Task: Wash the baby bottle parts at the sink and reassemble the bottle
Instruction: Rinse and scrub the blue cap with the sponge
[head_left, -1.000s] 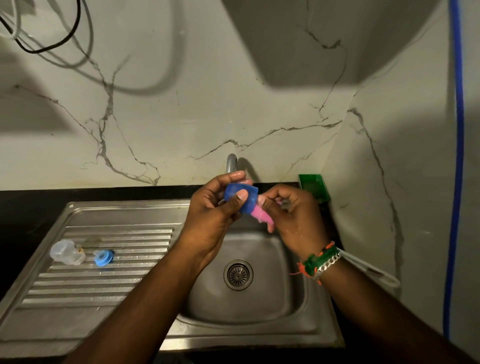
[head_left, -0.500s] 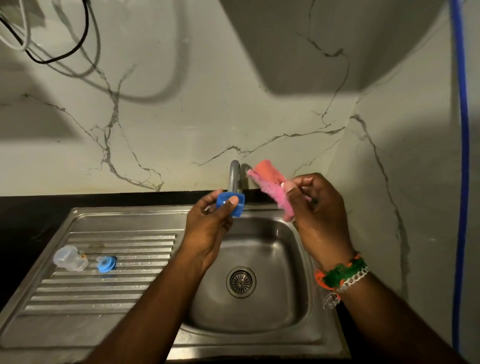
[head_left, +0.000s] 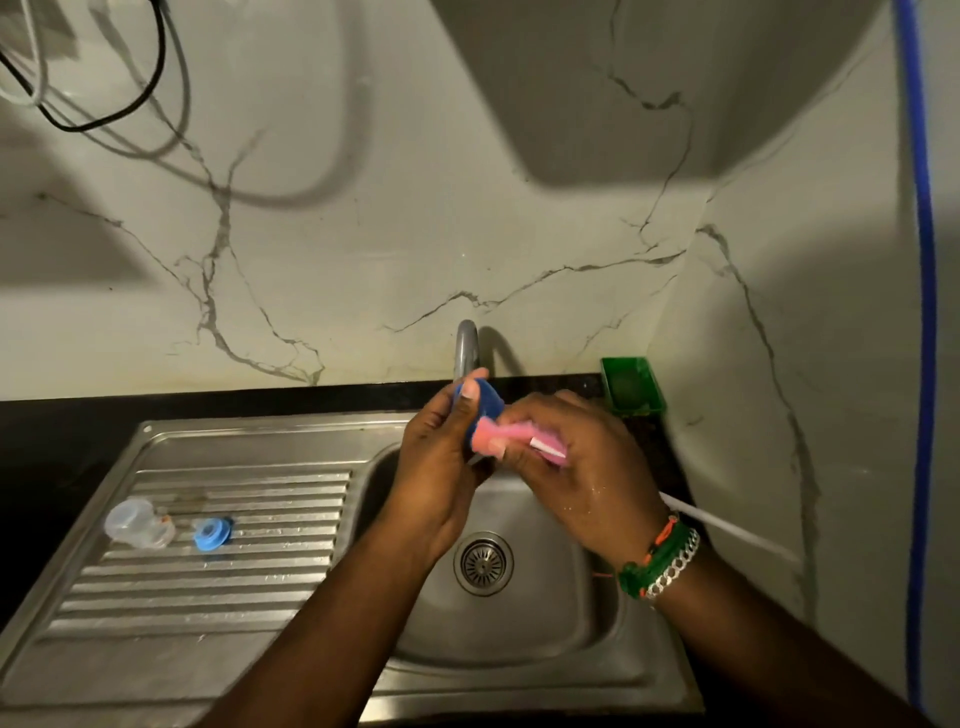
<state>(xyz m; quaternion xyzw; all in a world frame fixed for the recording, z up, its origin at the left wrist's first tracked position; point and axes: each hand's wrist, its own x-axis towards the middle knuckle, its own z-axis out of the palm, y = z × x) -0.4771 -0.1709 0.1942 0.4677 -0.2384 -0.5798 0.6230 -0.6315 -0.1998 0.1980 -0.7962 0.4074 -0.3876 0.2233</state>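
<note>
My left hand (head_left: 441, 457) grips a blue bottle part (head_left: 485, 402) above the steel sink basin (head_left: 519, 634), just in front of the tap (head_left: 466, 348). My right hand (head_left: 576, 467) holds a pink sponge brush (head_left: 493, 435) with a white handle, its pink head pressed against the blue part. On the ribbed drainboard (head_left: 218, 571) at the left lie a clear plastic bottle piece (head_left: 136, 524) and a small blue ring (head_left: 210, 532), side by side and apart from my hands.
A green soap dish (head_left: 632, 387) stands on the black counter at the back right corner. A blue hose (head_left: 922, 312) runs down the right wall. Cables (head_left: 104, 111) hang at the upper left. The drain (head_left: 483, 563) sits in the basin's middle.
My right hand, raised with the pink sponge half a second ago, has come back down and left, pressing the sponge against the blue part again. The parts on the drainboard have not moved.
</note>
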